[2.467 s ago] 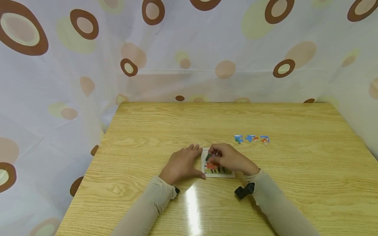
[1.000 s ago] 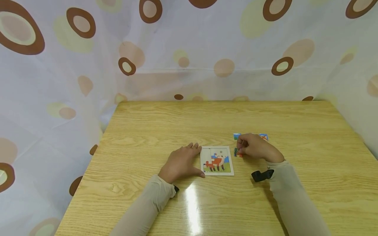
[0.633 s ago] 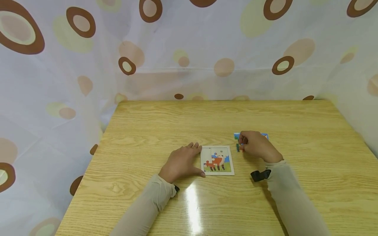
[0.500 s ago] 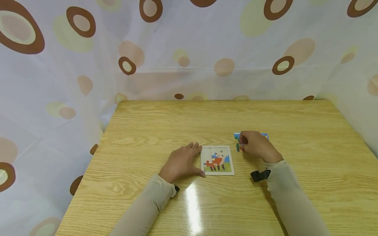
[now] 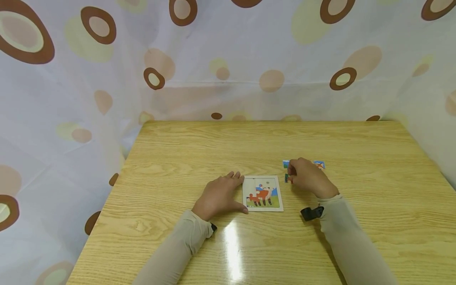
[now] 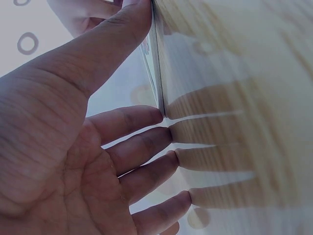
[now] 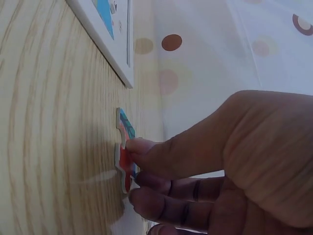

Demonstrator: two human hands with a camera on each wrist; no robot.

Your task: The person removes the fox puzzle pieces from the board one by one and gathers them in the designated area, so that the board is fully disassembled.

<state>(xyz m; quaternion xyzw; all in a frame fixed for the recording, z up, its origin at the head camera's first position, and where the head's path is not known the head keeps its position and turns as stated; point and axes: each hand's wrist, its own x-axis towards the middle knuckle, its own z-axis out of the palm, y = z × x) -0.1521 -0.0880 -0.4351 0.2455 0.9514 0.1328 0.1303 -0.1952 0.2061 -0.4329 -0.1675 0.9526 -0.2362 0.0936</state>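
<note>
Here, fingers of the right hand [image 5: 310, 178] clamped a red-and-green jigsaw piece [image 7: 126, 159]; the left hand [image 5: 220, 198], fingers apart, touched a square white-framed puzzle [image 5: 263, 209].

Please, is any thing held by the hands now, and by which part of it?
The right hand appears to pinch a puzzle piece, thumb at its red part. The left hand holds nothing.
</note>
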